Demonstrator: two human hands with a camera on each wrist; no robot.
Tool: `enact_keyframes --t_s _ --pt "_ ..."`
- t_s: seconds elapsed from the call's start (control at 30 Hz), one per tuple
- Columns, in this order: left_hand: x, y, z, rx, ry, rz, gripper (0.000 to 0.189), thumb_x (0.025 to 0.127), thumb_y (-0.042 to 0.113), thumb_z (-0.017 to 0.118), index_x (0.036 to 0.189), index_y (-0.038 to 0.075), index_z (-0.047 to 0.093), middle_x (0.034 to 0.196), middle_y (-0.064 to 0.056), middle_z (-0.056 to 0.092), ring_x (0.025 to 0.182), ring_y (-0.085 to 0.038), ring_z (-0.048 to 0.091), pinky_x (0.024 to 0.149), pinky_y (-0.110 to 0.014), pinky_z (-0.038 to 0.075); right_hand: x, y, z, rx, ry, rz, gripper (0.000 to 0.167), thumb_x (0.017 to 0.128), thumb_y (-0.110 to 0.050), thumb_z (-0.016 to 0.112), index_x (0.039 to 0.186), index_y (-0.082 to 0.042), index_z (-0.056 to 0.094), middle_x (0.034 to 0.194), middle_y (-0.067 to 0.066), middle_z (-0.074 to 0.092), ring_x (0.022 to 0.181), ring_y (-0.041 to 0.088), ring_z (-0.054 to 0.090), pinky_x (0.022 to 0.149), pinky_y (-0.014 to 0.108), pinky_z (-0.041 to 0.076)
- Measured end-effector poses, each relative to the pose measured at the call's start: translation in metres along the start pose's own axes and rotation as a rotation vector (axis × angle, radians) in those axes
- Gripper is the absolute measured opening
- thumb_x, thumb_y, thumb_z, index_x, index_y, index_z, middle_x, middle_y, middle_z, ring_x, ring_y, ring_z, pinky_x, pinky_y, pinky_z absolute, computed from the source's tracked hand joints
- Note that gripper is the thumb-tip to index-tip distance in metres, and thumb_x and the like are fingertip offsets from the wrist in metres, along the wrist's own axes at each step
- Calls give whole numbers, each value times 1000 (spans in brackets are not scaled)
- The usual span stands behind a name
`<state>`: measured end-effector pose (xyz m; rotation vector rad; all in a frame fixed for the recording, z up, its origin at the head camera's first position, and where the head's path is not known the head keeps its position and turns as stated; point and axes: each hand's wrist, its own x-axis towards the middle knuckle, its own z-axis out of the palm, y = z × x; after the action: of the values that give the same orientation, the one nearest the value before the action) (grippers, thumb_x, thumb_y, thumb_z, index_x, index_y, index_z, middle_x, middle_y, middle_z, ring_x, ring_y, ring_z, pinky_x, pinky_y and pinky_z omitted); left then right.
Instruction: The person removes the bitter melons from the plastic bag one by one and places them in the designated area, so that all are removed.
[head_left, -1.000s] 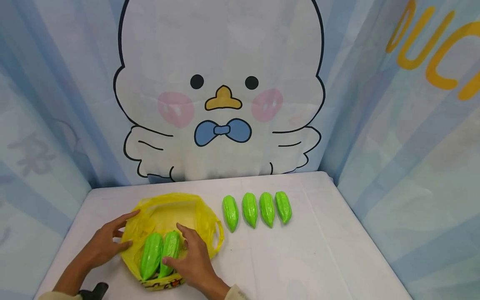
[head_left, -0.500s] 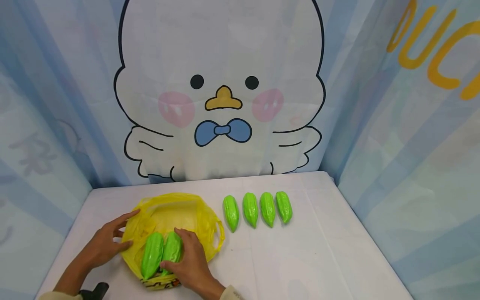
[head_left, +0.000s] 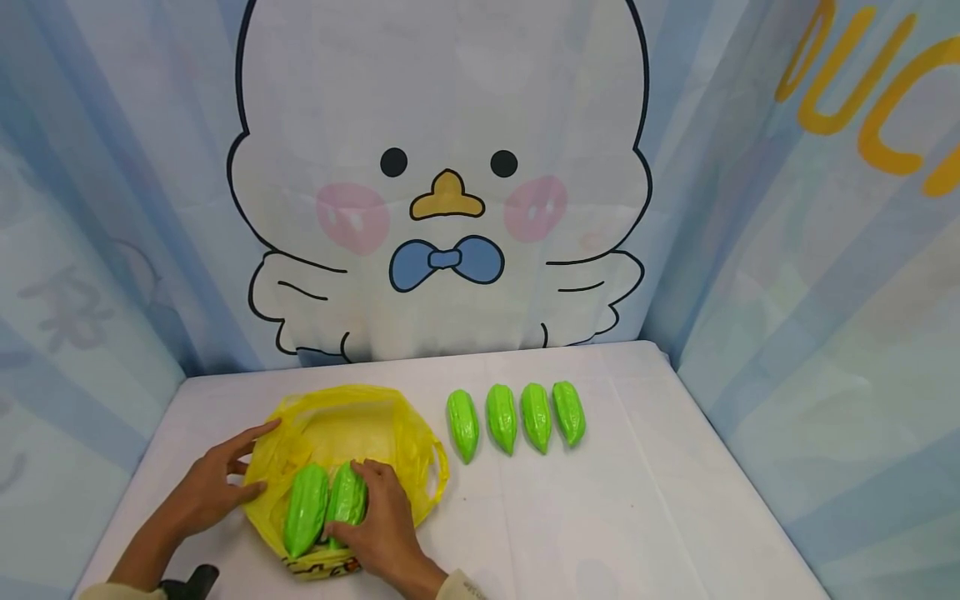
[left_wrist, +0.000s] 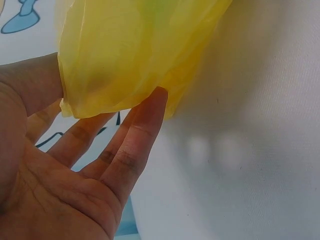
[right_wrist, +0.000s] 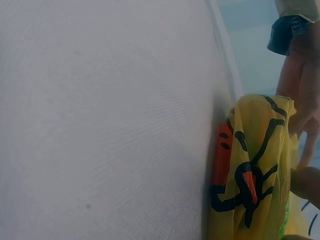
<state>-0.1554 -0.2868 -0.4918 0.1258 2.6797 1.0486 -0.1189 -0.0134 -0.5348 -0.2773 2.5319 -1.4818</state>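
A yellow plastic bag point(head_left: 352, 417) lies with its mouth spread, and two shiny green ridged fruits like star fruit rest inside it near the front. My left hand point(head_left: 213, 487) holds the bag's left side, fingers long and thumb apart; in the left wrist view, the yellow film point(left_wrist: 120, 60) lies between that thumb and the fingers. My right hand point(head_left: 386, 517) grips the right-hand star fruit point(head_left: 347, 500), thumb on its left side and fingertips at its far end. The other star fruit point(head_left: 306, 510) lies just left of it. In the right wrist view, the printed bag side point(right_wrist: 255, 175) hides both fruits' bulk.
Several more green star fruits stand in a row on the white table point(head_left: 600, 517), behind and right of the bag; one point(head_left: 463, 425) is nearest its handle point(head_left: 437, 475). A printed curtain point(head_left: 450, 100) rises at the table's back edge, with curtains on both sides.
My right hand's thumb and fingers have closed onto the right-hand star fruit, after hovering spread around it. That fruit has shifted very slightly right. My left hand has stayed in place.
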Motion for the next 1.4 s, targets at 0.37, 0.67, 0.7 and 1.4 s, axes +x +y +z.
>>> enact_keyframes --t_s 0.37,0.67,0.7,1.4 --pt "1 1 -1 5 -1 -8 93 90 13 83 167 12 32 163 -36 36 111 -39 69 92 -59 61 1 -2 -5 36 9 7 76 85 -29 91 152 -27 56 154 -2 50 142 23 52 118 44 48" --pt "3 2 0 23 -1 -27 94 90 13 83 167 11 31 163 -36 35 111 -40 67 92 -60 61 3 -10 -14 40 61 -23 79 84 -25 92 153 -28 55 158 0 49 143 25 53 114 39 52" --pt "3 2 0 23 -1 -31 94 89 13 83 167 11 31 163 -36 35 111 -40 67 92 -60 61 3 -11 -15 41 63 -24 79 84 -24 92 153 -28 55 158 0 49 143 25 53 112 37 53" --pt "4 2 1 -3 -3 -69 97 87 12 84 168 15 31 167 -34 32 109 -36 67 91 -57 63 7 -21 -50 167 73 -93 80 85 -14 90 155 -25 54 163 2 45 150 27 47 104 21 55"
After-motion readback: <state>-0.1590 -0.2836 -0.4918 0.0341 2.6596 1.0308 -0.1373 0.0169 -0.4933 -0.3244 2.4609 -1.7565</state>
